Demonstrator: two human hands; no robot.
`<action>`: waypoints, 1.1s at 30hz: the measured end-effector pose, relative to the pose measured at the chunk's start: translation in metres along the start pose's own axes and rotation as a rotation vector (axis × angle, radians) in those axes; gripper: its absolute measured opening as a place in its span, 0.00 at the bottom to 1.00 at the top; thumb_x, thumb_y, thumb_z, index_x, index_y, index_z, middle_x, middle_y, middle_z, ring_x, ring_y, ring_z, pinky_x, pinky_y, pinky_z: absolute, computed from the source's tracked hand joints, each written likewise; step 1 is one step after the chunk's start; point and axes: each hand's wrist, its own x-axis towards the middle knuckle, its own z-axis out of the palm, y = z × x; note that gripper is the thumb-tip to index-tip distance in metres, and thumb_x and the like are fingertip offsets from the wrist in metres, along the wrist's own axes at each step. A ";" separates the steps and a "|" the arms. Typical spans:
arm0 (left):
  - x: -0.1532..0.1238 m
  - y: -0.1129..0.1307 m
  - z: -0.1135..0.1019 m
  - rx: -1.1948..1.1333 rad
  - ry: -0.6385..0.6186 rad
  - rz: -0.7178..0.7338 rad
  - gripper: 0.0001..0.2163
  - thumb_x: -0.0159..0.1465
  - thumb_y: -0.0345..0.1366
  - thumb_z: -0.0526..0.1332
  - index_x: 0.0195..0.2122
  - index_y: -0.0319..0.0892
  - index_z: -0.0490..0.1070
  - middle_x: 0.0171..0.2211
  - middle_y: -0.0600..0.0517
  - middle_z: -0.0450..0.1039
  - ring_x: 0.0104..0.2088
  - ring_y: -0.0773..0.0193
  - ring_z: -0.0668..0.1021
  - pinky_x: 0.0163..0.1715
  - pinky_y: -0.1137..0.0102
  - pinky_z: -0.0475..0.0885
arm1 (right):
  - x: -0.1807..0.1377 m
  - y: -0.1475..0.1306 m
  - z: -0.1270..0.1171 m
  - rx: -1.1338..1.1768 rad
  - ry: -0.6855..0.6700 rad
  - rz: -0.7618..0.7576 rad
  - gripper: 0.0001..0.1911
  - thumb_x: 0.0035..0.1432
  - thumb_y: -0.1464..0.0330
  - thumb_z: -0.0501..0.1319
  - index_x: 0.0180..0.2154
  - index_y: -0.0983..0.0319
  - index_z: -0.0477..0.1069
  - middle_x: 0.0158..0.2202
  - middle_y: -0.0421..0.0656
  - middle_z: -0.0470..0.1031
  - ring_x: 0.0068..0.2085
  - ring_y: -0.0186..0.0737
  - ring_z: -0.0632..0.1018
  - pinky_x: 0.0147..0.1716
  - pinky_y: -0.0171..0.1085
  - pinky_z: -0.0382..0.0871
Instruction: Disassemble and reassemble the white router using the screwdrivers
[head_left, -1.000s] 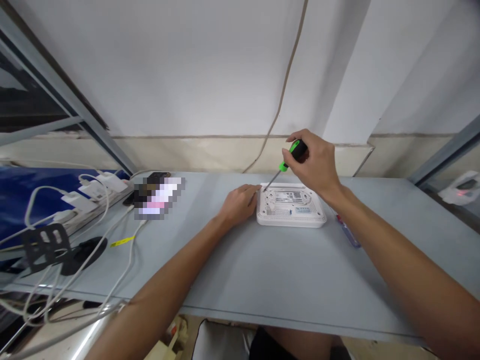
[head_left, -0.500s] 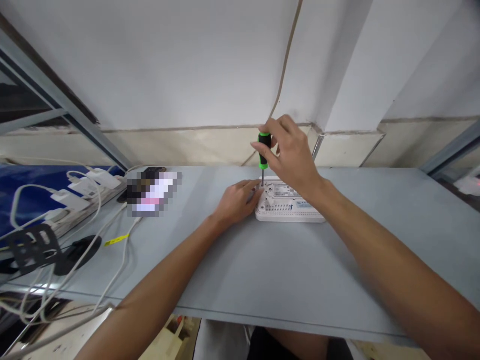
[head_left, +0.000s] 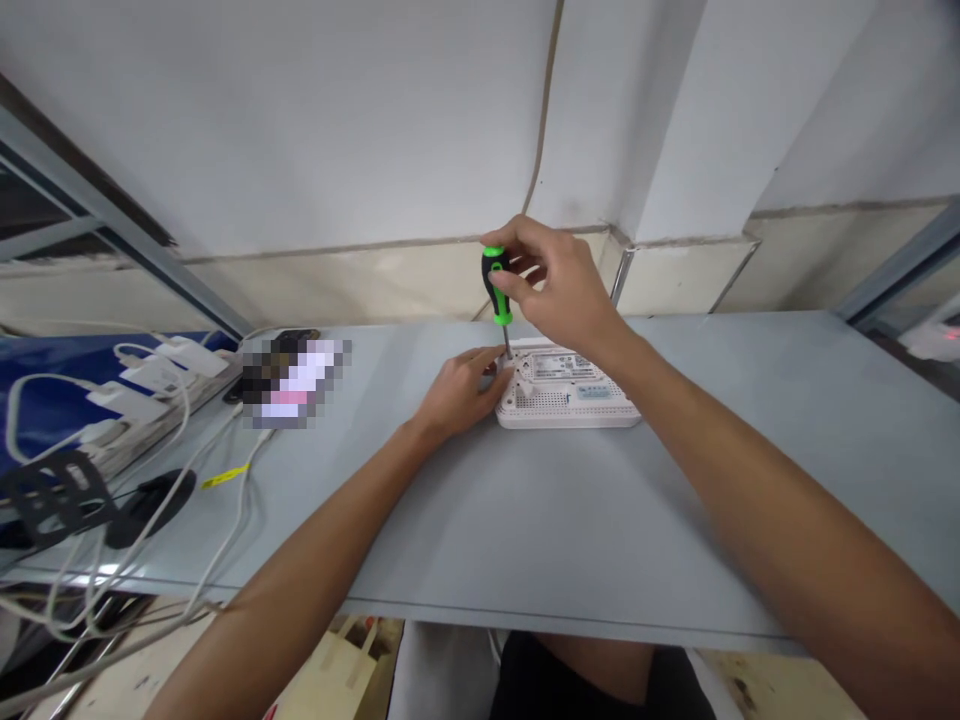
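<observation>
A: What's the right hand (head_left: 559, 285) doing?

B: Its grip is closed on a screwdriver (head_left: 496, 283), thumb and fingertips pinching the handle, with the other fingers loosely spread. The handle is ribbed, glossy black rubber with bright green plastic at both ends.

A: And the shaft?

B: Thin, straight steel, standing almost upright. Its tip (head_left: 509, 354) comes down at the router's near left corner, just beside the left fingertips (head_left: 495, 358).

A: Which router?

B: The white plastic router (head_left: 570, 397), a flat box with rounded corners, lying underside up on the worktop (head_left: 600, 520). Its face has rows of small vent holes and printed labels.

A: Is the left hand (head_left: 457, 395) holding it?

B: Its curved fingers lie over that corner, touching the plastic, with the palm off to the side. How firmly they press, I can't tell.

A: What else is on the smooth grey worktop?

B: Off to the left, well apart from the hands, sits a white power strip (head_left: 142, 410) with chunky plugs, and thin white cables (head_left: 225, 500) curl across the surface. A little yellow tag (head_left: 225, 476) lies among them.
</observation>
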 end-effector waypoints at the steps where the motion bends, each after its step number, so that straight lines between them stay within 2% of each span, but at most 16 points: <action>1: 0.000 0.000 0.000 -0.001 0.000 0.000 0.17 0.74 0.40 0.57 0.58 0.38 0.75 0.48 0.43 0.83 0.42 0.56 0.84 0.45 0.62 0.81 | 0.000 0.000 0.001 -0.002 0.006 0.000 0.10 0.64 0.73 0.63 0.46 0.57 0.72 0.43 0.42 0.81 0.42 0.43 0.81 0.44 0.45 0.78; 4: 0.000 -0.001 -0.001 0.002 0.000 -0.011 0.17 0.74 0.39 0.56 0.59 0.37 0.75 0.49 0.41 0.82 0.44 0.54 0.84 0.44 0.62 0.82 | -0.001 0.002 0.005 -0.062 0.058 -0.025 0.12 0.61 0.68 0.69 0.45 0.56 0.71 0.48 0.44 0.80 0.44 0.45 0.79 0.45 0.47 0.79; 6: 0.001 -0.002 0.000 0.008 0.002 -0.012 0.18 0.74 0.36 0.55 0.60 0.37 0.75 0.50 0.41 0.82 0.45 0.54 0.84 0.45 0.61 0.82 | -0.001 0.005 0.008 -0.111 0.085 -0.040 0.14 0.60 0.69 0.70 0.46 0.55 0.71 0.49 0.44 0.80 0.45 0.47 0.79 0.46 0.49 0.79; 9: 0.001 -0.004 0.001 0.018 0.003 -0.020 0.18 0.72 0.32 0.54 0.60 0.37 0.75 0.50 0.42 0.83 0.45 0.54 0.84 0.46 0.60 0.81 | -0.002 0.010 0.012 -0.099 0.049 -0.047 0.18 0.63 0.76 0.60 0.53 0.55 0.72 0.48 0.43 0.80 0.46 0.45 0.79 0.49 0.48 0.79; 12: 0.001 -0.006 0.002 0.023 0.007 -0.035 0.19 0.71 0.31 0.55 0.60 0.37 0.75 0.49 0.41 0.83 0.44 0.54 0.84 0.46 0.60 0.81 | -0.002 0.014 0.015 -0.044 0.014 -0.049 0.27 0.64 0.79 0.53 0.60 0.55 0.70 0.54 0.44 0.79 0.50 0.44 0.80 0.52 0.48 0.78; 15: 0.001 -0.006 0.002 0.003 -0.003 -0.040 0.19 0.72 0.32 0.55 0.61 0.37 0.75 0.50 0.42 0.82 0.44 0.55 0.84 0.45 0.61 0.81 | -0.002 0.014 0.016 -0.066 0.047 -0.036 0.21 0.66 0.73 0.57 0.59 0.57 0.71 0.58 0.46 0.78 0.51 0.45 0.79 0.52 0.50 0.79; 18: 0.001 -0.005 0.000 -0.001 -0.007 -0.052 0.19 0.72 0.32 0.55 0.62 0.38 0.74 0.48 0.43 0.83 0.42 0.56 0.84 0.43 0.62 0.81 | -0.001 0.015 0.012 -0.098 0.083 -0.042 0.16 0.66 0.69 0.62 0.55 0.57 0.73 0.55 0.46 0.79 0.47 0.45 0.80 0.51 0.49 0.79; 22: 0.000 -0.004 -0.001 0.006 -0.013 -0.057 0.19 0.72 0.33 0.56 0.61 0.38 0.75 0.48 0.44 0.83 0.41 0.57 0.84 0.42 0.62 0.81 | 0.005 0.016 0.000 -0.103 0.153 -0.076 0.15 0.67 0.70 0.62 0.54 0.56 0.72 0.51 0.45 0.80 0.48 0.45 0.80 0.50 0.47 0.79; 27: 0.001 -0.003 -0.002 0.018 -0.014 -0.074 0.19 0.71 0.33 0.56 0.61 0.39 0.75 0.47 0.45 0.83 0.41 0.57 0.84 0.42 0.63 0.81 | 0.009 0.013 -0.015 -0.062 0.222 -0.069 0.15 0.65 0.71 0.62 0.53 0.55 0.71 0.51 0.44 0.80 0.49 0.44 0.81 0.48 0.44 0.79; 30: 0.001 -0.003 -0.002 0.018 -0.032 -0.081 0.19 0.72 0.34 0.56 0.61 0.39 0.75 0.48 0.45 0.83 0.42 0.56 0.84 0.41 0.63 0.81 | 0.010 0.008 -0.023 -0.045 0.225 -0.055 0.14 0.65 0.70 0.62 0.53 0.55 0.71 0.50 0.43 0.80 0.48 0.44 0.81 0.47 0.44 0.79; 33: 0.001 -0.003 -0.002 0.005 -0.026 -0.086 0.19 0.72 0.34 0.55 0.61 0.40 0.75 0.48 0.45 0.83 0.43 0.56 0.84 0.40 0.64 0.81 | 0.009 0.001 -0.027 -0.006 0.159 -0.032 0.14 0.64 0.71 0.62 0.50 0.55 0.73 0.45 0.42 0.80 0.43 0.42 0.81 0.45 0.44 0.79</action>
